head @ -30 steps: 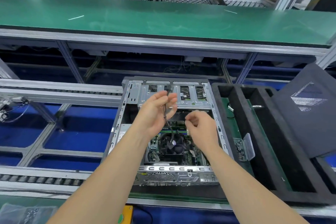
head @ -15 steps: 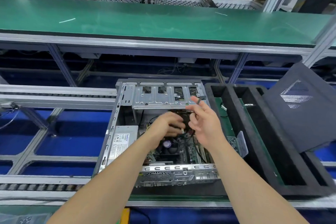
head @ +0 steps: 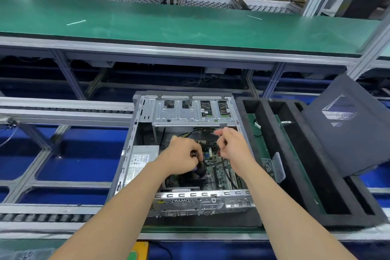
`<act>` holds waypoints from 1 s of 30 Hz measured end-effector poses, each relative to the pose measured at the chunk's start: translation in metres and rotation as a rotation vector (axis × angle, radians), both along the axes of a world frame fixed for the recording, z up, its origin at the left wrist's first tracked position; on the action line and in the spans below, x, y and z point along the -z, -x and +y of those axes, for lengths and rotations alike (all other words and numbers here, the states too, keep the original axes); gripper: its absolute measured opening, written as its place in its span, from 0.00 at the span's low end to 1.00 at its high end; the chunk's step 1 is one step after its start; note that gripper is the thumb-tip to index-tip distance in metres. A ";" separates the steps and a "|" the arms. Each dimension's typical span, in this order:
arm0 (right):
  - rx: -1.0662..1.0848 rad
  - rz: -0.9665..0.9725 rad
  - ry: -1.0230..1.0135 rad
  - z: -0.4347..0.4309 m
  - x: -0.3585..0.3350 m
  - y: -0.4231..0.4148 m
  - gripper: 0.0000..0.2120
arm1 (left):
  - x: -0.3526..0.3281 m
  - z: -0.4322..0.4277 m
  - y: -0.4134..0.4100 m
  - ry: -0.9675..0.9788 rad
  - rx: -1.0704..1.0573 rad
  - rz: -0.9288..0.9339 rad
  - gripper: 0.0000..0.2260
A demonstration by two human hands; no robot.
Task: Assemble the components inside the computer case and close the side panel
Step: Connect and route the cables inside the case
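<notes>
An open grey computer case [head: 135,133] lies on its side in front of me, its motherboard [head: 219,175] and silver power supply [head: 140,160] exposed. My left hand [head: 181,157] reaches inside over the CPU fan, fingers curled round a dark cable bundle [head: 195,155]. My right hand [head: 232,145] hovers above the board near the drive cage [head: 190,115], its fingers curled; a thin black cable [head: 228,173] runs below it, and whether it pinches this cable is unclear. The dark side panel [head: 348,129] leans at the right.
A black foam tray [head: 272,139] with long slots sits right of the case, holding a small clear box of screws [head: 274,167]. Roller conveyor rails [head: 52,110] run left. A green bench top [head: 168,25] spans the back.
My left hand dropped from above the drive cage down into the case onto the cables. My right hand rose, then came forward over the board with its fingers curling in.
</notes>
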State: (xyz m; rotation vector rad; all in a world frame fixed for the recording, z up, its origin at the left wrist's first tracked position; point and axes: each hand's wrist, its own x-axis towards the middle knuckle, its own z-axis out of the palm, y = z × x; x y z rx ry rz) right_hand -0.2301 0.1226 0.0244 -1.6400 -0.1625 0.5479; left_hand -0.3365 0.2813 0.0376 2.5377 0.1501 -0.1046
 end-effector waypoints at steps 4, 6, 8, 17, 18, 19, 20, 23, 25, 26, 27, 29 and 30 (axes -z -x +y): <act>0.009 -0.014 0.077 0.003 0.004 0.008 0.15 | 0.005 -0.006 0.000 0.051 0.046 0.024 0.08; 0.019 -0.043 0.040 0.003 0.003 0.012 0.13 | 0.007 -0.009 0.000 0.074 0.049 0.039 0.14; 0.053 -0.031 0.050 0.004 0.003 0.015 0.11 | 0.010 -0.011 -0.002 0.116 0.013 0.031 0.16; 0.274 0.206 -0.100 0.014 0.012 0.014 0.19 | 0.016 -0.026 -0.033 0.328 -0.331 -0.106 0.08; 0.315 0.247 -0.135 0.016 0.011 0.015 0.16 | 0.017 -0.030 -0.037 0.355 -0.361 -0.123 0.08; 0.362 0.296 -0.166 0.018 0.011 0.014 0.13 | 0.017 -0.034 -0.041 0.382 -0.384 -0.137 0.09; 0.400 0.341 -0.194 0.020 0.011 0.014 0.10 | 0.018 -0.039 -0.045 0.415 -0.410 -0.150 0.09; 0.488 0.408 -0.292 0.025 0.014 0.012 0.08 | 0.020 -0.053 -0.057 0.569 -0.524 -0.188 0.08; 0.528 0.461 -0.363 0.025 0.016 0.011 0.07 | 0.022 -0.061 -0.064 0.670 -0.588 -0.188 0.08; 0.536 0.489 -0.385 0.024 0.016 0.011 0.07 | 0.024 -0.064 -0.067 0.701 -0.606 -0.177 0.08; 0.540 0.512 -0.395 0.022 0.014 0.011 0.07 | 0.026 -0.066 -0.070 0.725 -0.616 -0.164 0.07; 0.555 0.546 -0.404 0.020 0.013 0.011 0.09 | 0.029 -0.070 -0.073 0.797 -0.637 -0.153 0.05; 0.564 0.555 -0.403 0.019 0.013 0.011 0.10 | 0.030 -0.071 -0.075 0.850 -0.655 -0.150 0.04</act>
